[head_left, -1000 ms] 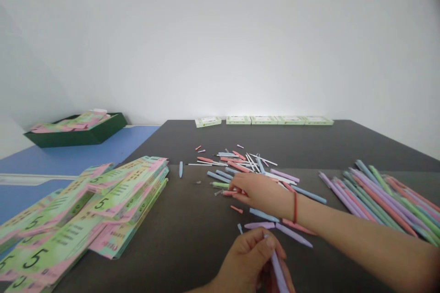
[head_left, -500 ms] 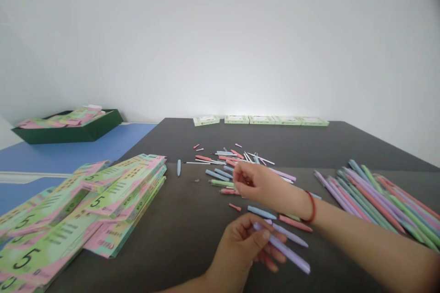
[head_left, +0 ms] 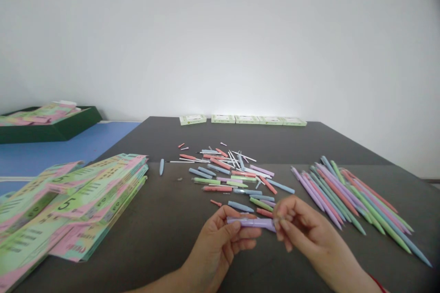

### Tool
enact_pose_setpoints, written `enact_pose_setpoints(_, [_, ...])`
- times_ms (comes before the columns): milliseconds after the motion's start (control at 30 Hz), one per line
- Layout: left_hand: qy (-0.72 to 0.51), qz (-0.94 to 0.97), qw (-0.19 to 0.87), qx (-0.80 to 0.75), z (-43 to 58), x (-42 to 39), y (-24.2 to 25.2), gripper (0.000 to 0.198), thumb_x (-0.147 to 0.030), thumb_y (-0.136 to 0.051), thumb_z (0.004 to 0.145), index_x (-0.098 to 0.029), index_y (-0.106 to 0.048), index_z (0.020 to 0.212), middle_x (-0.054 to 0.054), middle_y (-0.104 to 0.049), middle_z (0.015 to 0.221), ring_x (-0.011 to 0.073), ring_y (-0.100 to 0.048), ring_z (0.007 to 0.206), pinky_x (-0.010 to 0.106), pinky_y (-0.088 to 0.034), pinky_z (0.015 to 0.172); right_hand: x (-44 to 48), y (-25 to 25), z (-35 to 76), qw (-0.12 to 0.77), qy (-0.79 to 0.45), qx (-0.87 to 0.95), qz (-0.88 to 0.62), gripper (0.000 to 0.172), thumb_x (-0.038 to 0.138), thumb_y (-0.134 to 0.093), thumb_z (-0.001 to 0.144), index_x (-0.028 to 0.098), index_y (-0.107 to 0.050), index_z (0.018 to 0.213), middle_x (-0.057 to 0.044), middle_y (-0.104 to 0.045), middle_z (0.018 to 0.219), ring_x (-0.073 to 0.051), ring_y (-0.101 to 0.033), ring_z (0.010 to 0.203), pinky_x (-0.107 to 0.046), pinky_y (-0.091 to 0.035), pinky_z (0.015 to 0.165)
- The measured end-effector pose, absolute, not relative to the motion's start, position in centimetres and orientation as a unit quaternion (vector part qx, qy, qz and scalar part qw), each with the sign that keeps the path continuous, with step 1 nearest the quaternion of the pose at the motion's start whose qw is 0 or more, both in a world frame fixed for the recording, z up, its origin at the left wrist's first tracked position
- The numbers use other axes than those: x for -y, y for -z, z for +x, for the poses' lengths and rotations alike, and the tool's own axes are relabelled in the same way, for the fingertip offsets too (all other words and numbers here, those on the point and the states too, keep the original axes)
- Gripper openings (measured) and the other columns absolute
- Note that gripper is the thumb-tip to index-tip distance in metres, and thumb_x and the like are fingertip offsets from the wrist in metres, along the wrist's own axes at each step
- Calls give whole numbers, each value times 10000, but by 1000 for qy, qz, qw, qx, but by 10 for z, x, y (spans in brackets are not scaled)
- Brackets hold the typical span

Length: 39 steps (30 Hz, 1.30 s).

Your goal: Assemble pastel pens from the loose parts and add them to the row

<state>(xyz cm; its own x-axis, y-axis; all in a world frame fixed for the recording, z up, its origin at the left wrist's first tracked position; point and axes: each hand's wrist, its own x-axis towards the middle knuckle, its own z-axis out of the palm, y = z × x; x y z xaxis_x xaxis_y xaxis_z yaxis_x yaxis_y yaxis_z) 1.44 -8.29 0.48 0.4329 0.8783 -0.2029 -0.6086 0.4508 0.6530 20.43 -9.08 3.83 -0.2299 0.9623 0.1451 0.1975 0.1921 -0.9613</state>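
In the head view, the left hand [head_left: 216,245] pinches a lilac pen barrel [head_left: 252,223] pointing sideways, long axis near level. The right hand [head_left: 312,233] meets its right end; whether it grips is unclear. Beneath the barrel spreads a dark table [head_left: 154,238]; beyond, a pale wall [head_left: 220,46]. Fingers hide both barrel ends.

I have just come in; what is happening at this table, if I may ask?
A person is handling a purple pen part. The left hand holds it, and the fingertips of the right hand are at its right end; whether they pinch another small piece is unclear. Loose parts lie scattered beyond the hands. Pens lie in a pile on the right, packets on the left, and boxes along the far edge.
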Motion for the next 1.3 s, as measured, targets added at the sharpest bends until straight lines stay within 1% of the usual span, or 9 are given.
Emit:
enact_pose_setpoints(133, [-453,265,805,-277,16,82,-2,153,-191,-651,813,-150,-503,810,117,-686,1019,162,-677,830,276,-496,753,93,-33,203,428,-454,641,-447,164,357,-485,914,210,-480,839,16,-565,665,-107,-519,536,-214,-462,499])
enact_pose_setpoints(300, [-411,427,755,-281,18,83,3,235,-256,-722,739,-158,-512,779,40,-652,774,129,-587,686,220,-407,615,93,-25,206,394,-461,643,-468,129,337,-476,920,220,-500,874,35,-535,661,-107,-522,530,-214,-448,500])
enact_pose_setpoints(500, [-371,594,680,-218,16,86,4,156,-291,-557,861,-148,-525,913,55,-574,832,150,-519,749,262,-398,693,91,-29,192,331,-478,700,-415,126,314,-440,938,216,-504,981,10,-584,711,-130,-571,608,-240,-457,569])
enact_pose_setpoints(633, [-390,631,623,-248,12,86,1,71,-171,-474,876,-159,-531,917,57,-557,887,166,-517,817,279,-402,759,91,-45,185,324,-416,731,-432,167,308,-455,930,224,-510,1064,0,-597,768,-138,-572,668,-247,-456,622])
enact_pose_setpoints(767, [-388,682,550,-285,7,86,-7,137,-90,-457,831,-164,-550,899,59,-562,918,179,-520,865,282,-392,799,80,-60,185,289,-351,765,-456,162,285,-412,946,224,-563,938,17,-589,680,-130,-536,606,-232,-413,575])
enact_pose_setpoints(867, [-379,691,518,-332,6,88,-9,131,-110,-416,844,-172,-531,854,44,-546,833,168,-503,776,272,-384,730,62,-61,188,231,-240,802,-495,143,208,-450,907,209,-592,909,2,-604,705,-145,-538,623,-242,-387,572])
enact_pose_setpoints(1033, [-359,680,565,-299,6,91,-7,188,-205,-359,872,-193,-440,703,0,-459,630,141,-416,590,259,-327,577,21,-52,181,98,-104,854,-500,139,116,-495,836,172,-616,874,-44,-661,847,-171,-586,729,-256,-396,661])
enact_pose_setpoints(1167, [-363,651,604,-281,3,88,-8,289,-428,-431,865,-190,-446,700,-17,-400,598,128,-345,550,258,-273,532,-7,-49,163,73,-78,873,-477,152,120,-498,839,170,-626,903,-58,-666,919,-183,-600,827,-250,-388,703])
enact_pose_setpoints(1300, [-362,621,639,-274,5,85,1,486,-635,-397,838,-182,-445,671,-22,-375,581,113,-318,534,255,-248,522,-34,-52,142,53,-59,885,-458,158,134,-507,844,174,-641,918,-59,-680,903,-185,-615,795,-251,-385,673])
